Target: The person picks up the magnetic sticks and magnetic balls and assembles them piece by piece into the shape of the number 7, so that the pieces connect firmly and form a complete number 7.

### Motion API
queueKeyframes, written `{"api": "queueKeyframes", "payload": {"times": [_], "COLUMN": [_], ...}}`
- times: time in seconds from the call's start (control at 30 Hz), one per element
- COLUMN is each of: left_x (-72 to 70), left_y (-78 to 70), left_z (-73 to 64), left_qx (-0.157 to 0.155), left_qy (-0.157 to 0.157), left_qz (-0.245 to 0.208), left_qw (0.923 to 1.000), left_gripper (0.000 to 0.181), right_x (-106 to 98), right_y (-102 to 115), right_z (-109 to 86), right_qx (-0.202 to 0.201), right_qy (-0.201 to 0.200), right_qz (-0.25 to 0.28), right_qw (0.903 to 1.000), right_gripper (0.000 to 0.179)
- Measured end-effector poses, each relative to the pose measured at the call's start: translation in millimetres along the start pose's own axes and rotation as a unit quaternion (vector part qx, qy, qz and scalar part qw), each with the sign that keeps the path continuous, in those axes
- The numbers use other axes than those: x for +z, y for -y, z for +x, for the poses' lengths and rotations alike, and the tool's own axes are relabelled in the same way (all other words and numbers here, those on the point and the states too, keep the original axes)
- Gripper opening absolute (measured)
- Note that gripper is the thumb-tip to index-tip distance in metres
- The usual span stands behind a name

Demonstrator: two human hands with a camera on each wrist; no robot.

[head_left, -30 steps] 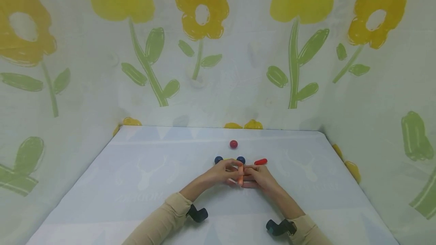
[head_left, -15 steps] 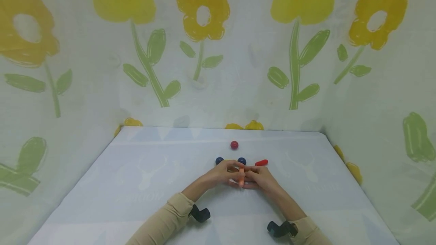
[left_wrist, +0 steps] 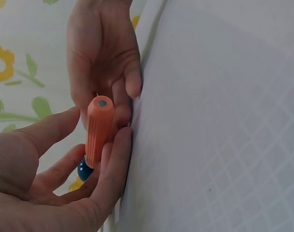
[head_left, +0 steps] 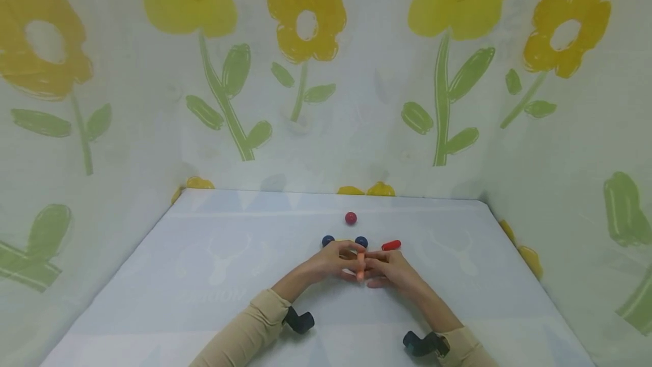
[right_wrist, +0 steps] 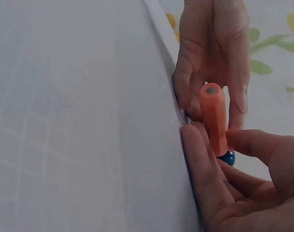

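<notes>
from here i have the left hand [head_left: 332,261] and right hand [head_left: 396,271] pinching the orange rod [right_wrist: 215,121] from opposite sides, likely for steadiness.

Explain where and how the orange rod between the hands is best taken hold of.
I'd pinch the orange rod around its ribbed middle, coming from left and right: it is slim and straight, its long sides face the left hand and right hand, and the ribs should help against slipping. That also leaves the grey disc on one end uncovered.
</notes>
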State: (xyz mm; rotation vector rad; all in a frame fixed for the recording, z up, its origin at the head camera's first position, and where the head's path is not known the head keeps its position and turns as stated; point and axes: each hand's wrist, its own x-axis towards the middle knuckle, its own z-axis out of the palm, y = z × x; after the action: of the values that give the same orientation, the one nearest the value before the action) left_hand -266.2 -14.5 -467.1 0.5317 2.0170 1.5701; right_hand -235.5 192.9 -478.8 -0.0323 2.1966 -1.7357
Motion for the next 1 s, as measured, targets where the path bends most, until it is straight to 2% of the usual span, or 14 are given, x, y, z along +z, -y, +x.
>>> {"api": "queueKeyframes", "payload": {"times": [0.17, 0.3, 0.37, 0.47, 0.53, 0.67, 0.77, 0.87, 1.0], "left_x": [-0.9, 0.2, 0.5, 0.4, 0.1, -0.6, -1.0, -0.9, -0.3], "left_y": [0.1, 1.4, 1.5, 1.0, 1.1, 2.1, 3.0, 3.4, 3.4], "left_z": [0.2, 1.1, 1.0, 0.8, 1.1, 2.6, 3.9, 4.2, 3.4], "left_qx": [0.004, 0.005, 0.002, 0.000, -0.001, -0.001, -0.004, -0.005, -0.002], "left_qy": [-0.003, -0.005, -0.009, -0.014, -0.014, -0.012, -0.013, -0.016, -0.019], "left_qz": [0.007, 0.003, 0.002, 0.002, -0.002, -0.008, -0.005, 0.002, 0.006], "left_qw": [1.0000, 1.0000, 1.0000, 0.9999, 0.9999, 0.9999, 0.9999, 0.9999, 0.9998], "left_gripper": [0.045, 0.043, 0.042, 0.042, 0.043, 0.043, 0.043, 0.043, 0.042], "right_x": [-3, -4, -6, -10, -13, -19, -22, -24, -24], "right_y": [3, 5, 6, 8, 11, 17, 19, 20, 21], "right_z": [-2.6, -3.4, -3.2, -2.8, -2.5, -1.7, 0.9, 3.7, 5.8], "right_qx": [-0.006, -0.001, -0.017, -0.064, -0.108, -0.182, -0.201, -0.186, -0.164], "right_qy": [0.000, -0.045, -0.080, -0.130, -0.156, -0.198, -0.222, -0.223, -0.215], "right_qz": [-0.033, -0.070, -0.109, -0.172, -0.211, -0.290, -0.346, -0.368, -0.381], "right_qw": [0.9994, 0.9965, 0.9906, 0.9743, 0.9589, 0.9185, 0.8893, 0.8833, 0.8843], "right_gripper": [0.051, 0.039, 0.032, 0.025, 0.023, 0.022, 0.024, 0.027, 0.030]}}
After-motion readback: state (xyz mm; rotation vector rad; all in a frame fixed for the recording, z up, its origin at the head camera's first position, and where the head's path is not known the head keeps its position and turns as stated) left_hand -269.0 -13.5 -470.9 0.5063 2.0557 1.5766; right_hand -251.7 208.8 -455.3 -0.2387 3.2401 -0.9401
